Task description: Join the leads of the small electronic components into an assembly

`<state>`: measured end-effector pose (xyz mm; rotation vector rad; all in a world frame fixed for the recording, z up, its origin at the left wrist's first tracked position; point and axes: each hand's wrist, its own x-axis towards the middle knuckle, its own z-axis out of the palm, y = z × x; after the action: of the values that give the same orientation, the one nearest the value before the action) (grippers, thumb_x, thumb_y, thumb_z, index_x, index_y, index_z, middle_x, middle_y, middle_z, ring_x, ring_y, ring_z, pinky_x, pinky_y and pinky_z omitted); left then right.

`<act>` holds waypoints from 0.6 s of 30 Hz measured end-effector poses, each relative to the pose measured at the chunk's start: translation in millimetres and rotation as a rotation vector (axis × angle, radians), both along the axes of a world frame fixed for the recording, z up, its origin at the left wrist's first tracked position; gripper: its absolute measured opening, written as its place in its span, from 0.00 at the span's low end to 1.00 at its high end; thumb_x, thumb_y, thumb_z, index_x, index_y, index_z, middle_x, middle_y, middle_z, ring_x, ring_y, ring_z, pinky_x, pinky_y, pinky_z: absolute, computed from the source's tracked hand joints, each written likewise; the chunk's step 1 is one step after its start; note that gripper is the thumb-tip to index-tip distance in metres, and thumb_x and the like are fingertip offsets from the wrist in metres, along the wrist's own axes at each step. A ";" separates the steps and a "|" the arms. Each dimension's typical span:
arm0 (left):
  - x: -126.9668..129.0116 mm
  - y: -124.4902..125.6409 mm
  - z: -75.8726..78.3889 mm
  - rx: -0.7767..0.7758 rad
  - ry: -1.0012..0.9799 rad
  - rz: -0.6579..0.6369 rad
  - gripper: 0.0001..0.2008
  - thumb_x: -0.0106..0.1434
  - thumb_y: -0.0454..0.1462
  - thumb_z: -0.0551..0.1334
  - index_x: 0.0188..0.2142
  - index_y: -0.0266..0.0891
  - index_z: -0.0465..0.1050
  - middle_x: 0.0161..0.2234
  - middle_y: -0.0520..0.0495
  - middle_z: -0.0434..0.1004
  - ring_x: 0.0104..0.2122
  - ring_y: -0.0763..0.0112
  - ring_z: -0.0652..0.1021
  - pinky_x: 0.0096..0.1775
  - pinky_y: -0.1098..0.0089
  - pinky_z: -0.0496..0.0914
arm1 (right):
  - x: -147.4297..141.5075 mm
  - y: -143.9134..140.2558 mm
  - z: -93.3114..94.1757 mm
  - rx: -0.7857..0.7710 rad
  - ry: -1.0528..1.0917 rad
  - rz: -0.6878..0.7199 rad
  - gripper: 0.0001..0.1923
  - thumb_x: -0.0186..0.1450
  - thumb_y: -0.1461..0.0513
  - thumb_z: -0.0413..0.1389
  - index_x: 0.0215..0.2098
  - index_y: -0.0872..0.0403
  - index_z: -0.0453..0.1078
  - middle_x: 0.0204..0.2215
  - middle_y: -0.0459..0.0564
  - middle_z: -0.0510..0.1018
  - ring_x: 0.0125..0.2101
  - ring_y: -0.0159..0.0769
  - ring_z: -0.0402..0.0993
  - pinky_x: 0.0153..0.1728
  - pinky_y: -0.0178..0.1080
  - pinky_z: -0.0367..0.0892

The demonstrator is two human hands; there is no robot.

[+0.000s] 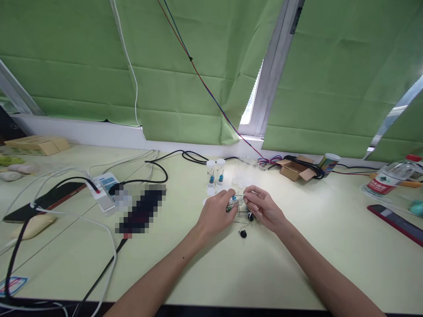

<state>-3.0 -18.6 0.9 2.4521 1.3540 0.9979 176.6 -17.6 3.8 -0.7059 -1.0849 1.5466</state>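
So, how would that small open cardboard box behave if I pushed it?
The cardboard box looks thin-walled, so it's probably light and easily shoved. Its open flaps would likely bend. The black cable lying across it might drag along.

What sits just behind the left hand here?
Just beyond the left hand stand two pale containers, a small blue part showing at each. The hand covers the tabletop beneath it, so anything there cannot be seen.

Left hand (pixel 216 212), right hand (pixel 263 208) bare; left forearm (pixel 165 278) — one small spot (pixel 183 257).
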 end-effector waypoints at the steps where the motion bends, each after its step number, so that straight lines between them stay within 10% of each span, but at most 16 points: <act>1: -0.1 0.1 0.0 -0.004 -0.003 0.002 0.12 0.64 0.39 0.55 0.46 0.43 0.69 0.33 0.49 0.73 0.28 0.69 0.71 0.31 0.70 0.64 | -0.4 0.4 -0.6 0.027 -0.019 -0.025 0.13 0.57 0.57 0.67 0.33 0.54 0.71 0.23 0.43 0.73 0.16 0.19 0.56 0.14 0.25 0.54; 18: 1.0 -2.6 2.1 -0.028 -0.018 -0.027 0.08 0.64 0.38 0.55 0.42 0.43 0.68 0.31 0.51 0.72 0.27 0.69 0.70 0.29 0.70 0.61 | -14.2 -14.9 -10.1 0.660 -0.559 -0.701 0.05 0.64 0.60 0.60 0.39 0.50 0.74 0.31 0.48 0.79 0.25 0.35 0.74 0.30 0.41 0.75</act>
<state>-2.0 -21.1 2.9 2.4288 1.3164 0.9851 162.5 -32.6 -6.3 -0.9302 -1.4425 0.3477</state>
